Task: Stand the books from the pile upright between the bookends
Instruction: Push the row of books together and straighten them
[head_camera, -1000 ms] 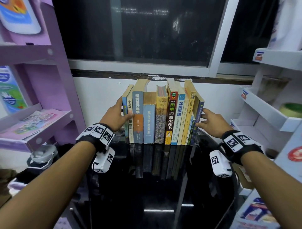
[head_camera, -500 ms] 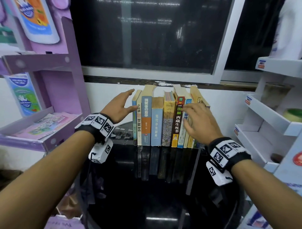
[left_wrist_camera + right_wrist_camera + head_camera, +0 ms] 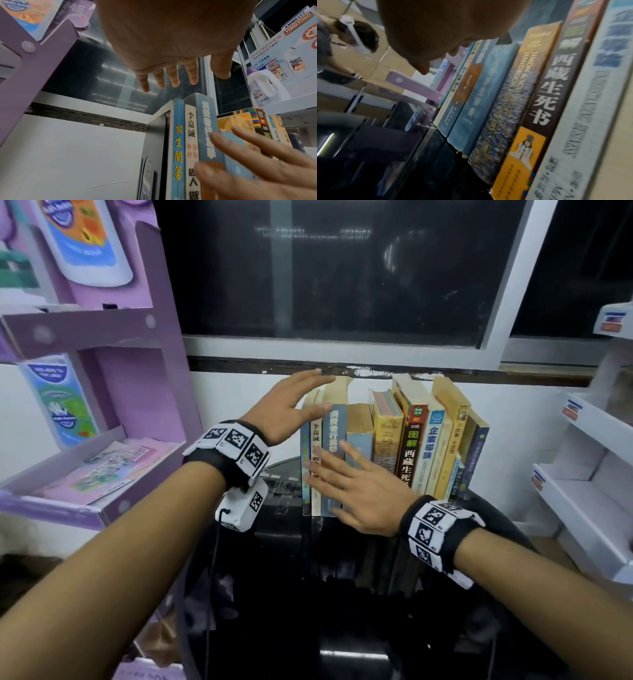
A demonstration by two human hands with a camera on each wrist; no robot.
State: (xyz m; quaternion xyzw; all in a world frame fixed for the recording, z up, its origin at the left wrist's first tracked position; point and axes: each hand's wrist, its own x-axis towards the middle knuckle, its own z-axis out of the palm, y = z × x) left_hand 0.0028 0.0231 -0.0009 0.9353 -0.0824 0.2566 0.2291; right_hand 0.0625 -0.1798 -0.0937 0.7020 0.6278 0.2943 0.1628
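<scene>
Row of books [image 3: 394, 440] stood packed spine to spine, no gap between volumes. Black bookend [image 3: 154, 142] closed the left end; the purple rack [image 3: 144, 371] flanked that side, the white shelving [image 3: 582, 474] the right. Dark tabletop [image 3: 342, 611] in front lay open for approach.

Right hand [image 3: 363, 494] covers lower spines of left books [image 3: 390, 440]. Right bookend can't be made out behind the end books. Right wrist view: spines motion-blurred, fingers cropped by top edge. Whether the fingers touch the spines: can't tell.
</scene>
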